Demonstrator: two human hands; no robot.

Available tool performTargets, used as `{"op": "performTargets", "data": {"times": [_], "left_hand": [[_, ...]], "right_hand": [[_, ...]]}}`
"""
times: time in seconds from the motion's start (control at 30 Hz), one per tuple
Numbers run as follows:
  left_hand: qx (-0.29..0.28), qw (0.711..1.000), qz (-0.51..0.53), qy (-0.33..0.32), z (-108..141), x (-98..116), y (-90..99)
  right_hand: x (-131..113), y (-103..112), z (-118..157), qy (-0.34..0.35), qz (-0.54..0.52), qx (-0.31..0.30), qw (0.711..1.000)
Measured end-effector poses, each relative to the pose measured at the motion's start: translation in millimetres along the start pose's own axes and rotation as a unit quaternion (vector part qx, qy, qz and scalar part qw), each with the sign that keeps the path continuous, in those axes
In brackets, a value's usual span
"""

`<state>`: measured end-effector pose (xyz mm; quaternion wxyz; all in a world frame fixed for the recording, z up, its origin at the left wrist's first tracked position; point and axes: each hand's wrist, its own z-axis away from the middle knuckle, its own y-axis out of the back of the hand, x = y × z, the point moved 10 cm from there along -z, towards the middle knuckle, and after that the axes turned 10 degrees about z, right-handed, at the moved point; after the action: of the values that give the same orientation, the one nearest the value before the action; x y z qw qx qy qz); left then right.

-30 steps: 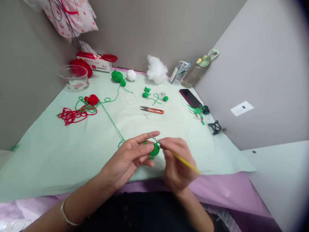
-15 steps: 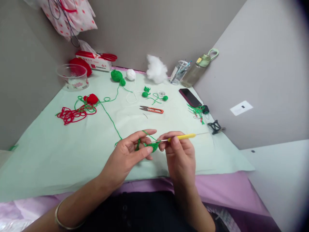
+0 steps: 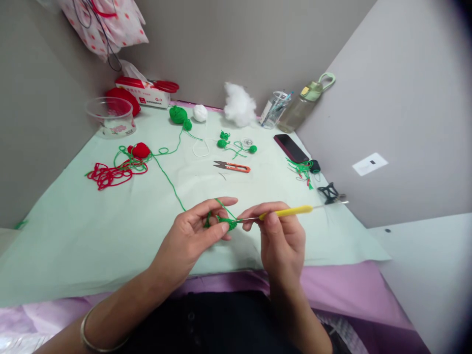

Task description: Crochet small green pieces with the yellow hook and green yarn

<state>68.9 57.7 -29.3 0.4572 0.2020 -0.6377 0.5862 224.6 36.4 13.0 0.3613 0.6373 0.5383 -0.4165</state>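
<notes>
**Crocheting the green piece: keep the yarn taut and the hook level**

The left hand (image 3: 195, 231) pinches a small green crochet piece (image 3: 228, 223) between thumb and fingers, just above the near edge of the pale green cloth (image 3: 92, 236); the green yarn (image 3: 171, 183) runs over the raised forefinger and trails away across the cloth toward the red yarn (image 3: 108, 175). The right hand (image 3: 282, 236) is closed on the yellow hook (image 3: 285, 212), held near its front end between thumb and fingers; the metal tip meets the piece, though whether it is through a stitch is too small to tell.

To do this stitch well, I judge: keep the forefinger lifted so the strand stays tight; hold the piece close to the working stitch so it cannot twist; keep the hook roughly level and turn it with the fingers, not the wrist; draw loops evenly so the fabric does not pucker. The slack line could snag on the red tangle; the snips (image 3: 232, 167) lie well apart, farther up the cloth.
</notes>
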Motion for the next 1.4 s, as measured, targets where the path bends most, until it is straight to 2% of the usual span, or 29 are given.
{"op": "performTargets", "data": {"times": [0.2,0.37,0.47,0.67,0.77,0.87,0.93,1.0,1.07,1.1,1.13,1.2,1.27,1.33,1.4], "left_hand": [[0.018,0.999,-0.037,-0.017,0,3,3.9],[0.059,0.995,-0.061,-0.051,1,7,6.2],[0.061,0.997,-0.03,-0.048,3,5,4.4],[0.032,0.998,-0.036,-0.036,1,8,0.8],[0.044,0.997,-0.05,-0.044,0,10,1.0],[0.07,0.995,-0.057,-0.053,1,11,1.2],[0.076,0.996,-0.037,-0.041,1,9,0.2],[0.066,0.998,0.012,-0.008,0,3,-2.6],[0.048,0.995,0.079,0.042,-1,-6,-6.4],[0.036,0.99,0.11,0.074,-1,-10,-8.8],[0.026,0.985,0.137,0.103,-1,-15,-10.8],[0.01,0.976,0.168,0.138,0,-18,-12.8],[0.011,0.977,0.17,0.125,-2,-14,-9.9],[0.011,0.984,0.152,0.09,-4,-7,-7.6],[-0.002,0.99,0.126,0.065,-4,-3,-10.0]], "right_hand": [[-24,-4,6,0.098,0.155,-0.012,0.983],[-45,-19,18,0.26,0.232,-0.004,0.937],[-47,-20,23,0.3,0.243,0.019,0.922],[-32,-8,13,0.2,0.161,0.025,0.966],[-31,-10,11,0.188,0.155,0.026,0.97],[-29,-9,13,0.19,0.15,0.053,0.969],[-29,-11,18,0.212,0.181,0.06,0.958],[-32,-17,25,0.249,0.258,0.054,0.932],[-37,-23,33,0.293,0.34,0.047,0.893],[-38,-24,35,0.303,0.358,0.047,0.882],[-39,-23,34,0.301,0.355,0.045,0.884],[-37,-14,26,0.253,0.287,0.044,0.923],[-29,-3,14,0.169,0.179,0.053,0.968],[-20,0,5,0.103,0.085,0.049,0.99],[-16,-5,0,0.079,0.049,0.03,0.995]]}}
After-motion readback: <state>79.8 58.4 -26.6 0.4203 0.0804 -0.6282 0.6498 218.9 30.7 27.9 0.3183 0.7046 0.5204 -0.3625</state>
